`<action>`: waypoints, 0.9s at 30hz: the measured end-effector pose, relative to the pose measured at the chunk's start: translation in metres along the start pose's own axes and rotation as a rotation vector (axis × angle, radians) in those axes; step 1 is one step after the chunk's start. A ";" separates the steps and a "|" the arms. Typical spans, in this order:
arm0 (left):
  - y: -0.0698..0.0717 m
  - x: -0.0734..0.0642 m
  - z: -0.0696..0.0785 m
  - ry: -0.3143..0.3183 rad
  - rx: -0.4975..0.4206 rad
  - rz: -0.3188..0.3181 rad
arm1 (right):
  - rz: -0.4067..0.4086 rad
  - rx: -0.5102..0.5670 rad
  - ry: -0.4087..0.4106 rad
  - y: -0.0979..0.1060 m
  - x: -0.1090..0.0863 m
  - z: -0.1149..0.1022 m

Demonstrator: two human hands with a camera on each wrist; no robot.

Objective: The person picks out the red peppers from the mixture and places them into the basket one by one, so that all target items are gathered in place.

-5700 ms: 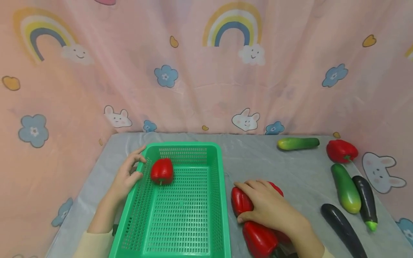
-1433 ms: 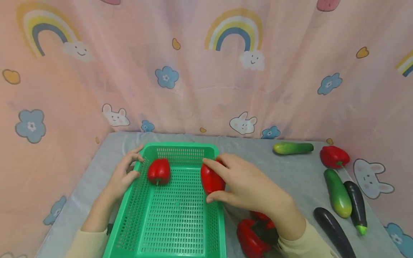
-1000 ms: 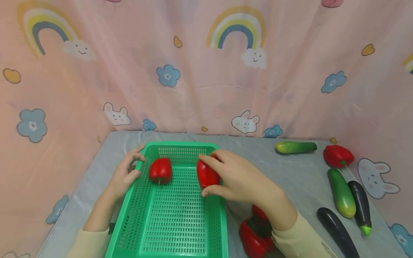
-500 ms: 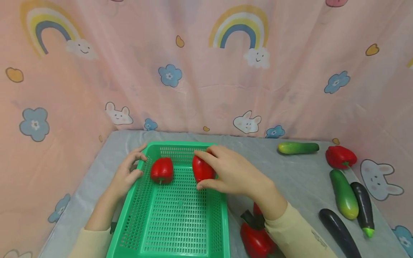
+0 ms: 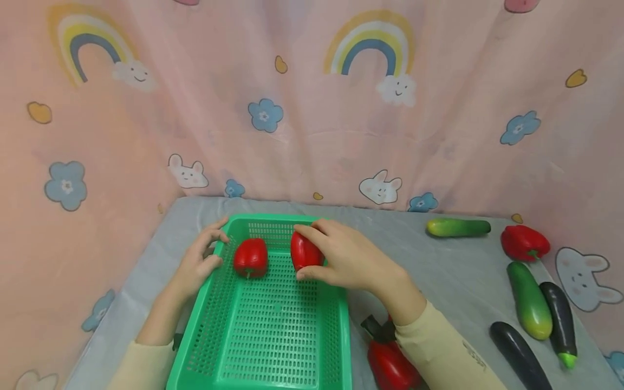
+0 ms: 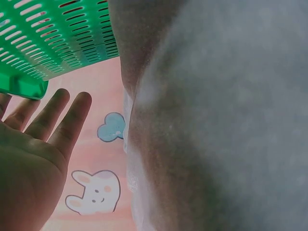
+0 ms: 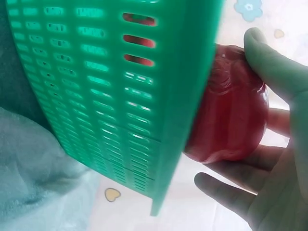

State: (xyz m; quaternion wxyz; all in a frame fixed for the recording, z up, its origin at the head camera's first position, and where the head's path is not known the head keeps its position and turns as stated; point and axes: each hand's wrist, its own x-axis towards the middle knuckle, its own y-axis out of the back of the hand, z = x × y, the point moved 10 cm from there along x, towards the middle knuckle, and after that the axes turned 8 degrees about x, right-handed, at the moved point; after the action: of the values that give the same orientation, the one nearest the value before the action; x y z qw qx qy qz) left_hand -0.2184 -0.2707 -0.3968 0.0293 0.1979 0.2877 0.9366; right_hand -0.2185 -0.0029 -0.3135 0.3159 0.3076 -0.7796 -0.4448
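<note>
My right hand (image 5: 346, 257) grips a red bell pepper (image 5: 303, 252) between thumb and fingers, at the far right corner inside the green plastic basket (image 5: 273, 338). In the right wrist view, the bell pepper (image 7: 228, 113) is partly hidden by the basket's rim (image 7: 185, 96). Another red bell pepper (image 5: 251, 257) lies in the far left corner. My left hand (image 5: 195, 268) rests at the basket's left rim, thumb and fingers apart. From the left wrist view, the fingers of that hand (image 6: 33, 159) look nearly straight, some tips touching the rim (image 6: 29, 86).
Right of the basket lies a red bell pepper (image 5: 392, 365), with more red partly hidden behind the right forearm. Farther right are a yellow-green zucchini (image 5: 458, 227), a bell pepper (image 5: 524, 242), a green zucchini (image 5: 528, 300) and two eggplants (image 5: 519, 355). A patterned pink curtain (image 5: 302, 162) hangs behind.
The right hand has picked a bell pepper from those right of the basket and brought it left over the rim, down into the basket. The left hand stays at the rim.
</note>
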 end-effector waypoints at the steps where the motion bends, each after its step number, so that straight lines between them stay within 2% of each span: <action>1: 0.000 0.001 0.001 0.004 -0.004 0.000 | -0.001 0.005 -0.006 -0.001 0.001 0.001; 9: 0.001 0.002 0.004 0.010 -0.008 0.004 | -0.023 0.059 -0.042 -0.011 0.013 0.008; 20: -0.005 0.001 -0.001 0.004 -0.028 -0.001 | -0.088 0.057 -0.096 -0.034 0.027 0.017; 27: -0.003 0.002 -0.002 0.005 -0.019 0.012 | -0.106 0.048 -0.089 -0.045 0.041 0.014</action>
State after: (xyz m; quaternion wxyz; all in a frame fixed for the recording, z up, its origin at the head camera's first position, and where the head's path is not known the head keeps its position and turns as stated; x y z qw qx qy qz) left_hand -0.2210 -0.2692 -0.3992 0.0246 0.1968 0.2778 0.9399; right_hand -0.2451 -0.0453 -0.3498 0.2495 0.3360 -0.7858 -0.4554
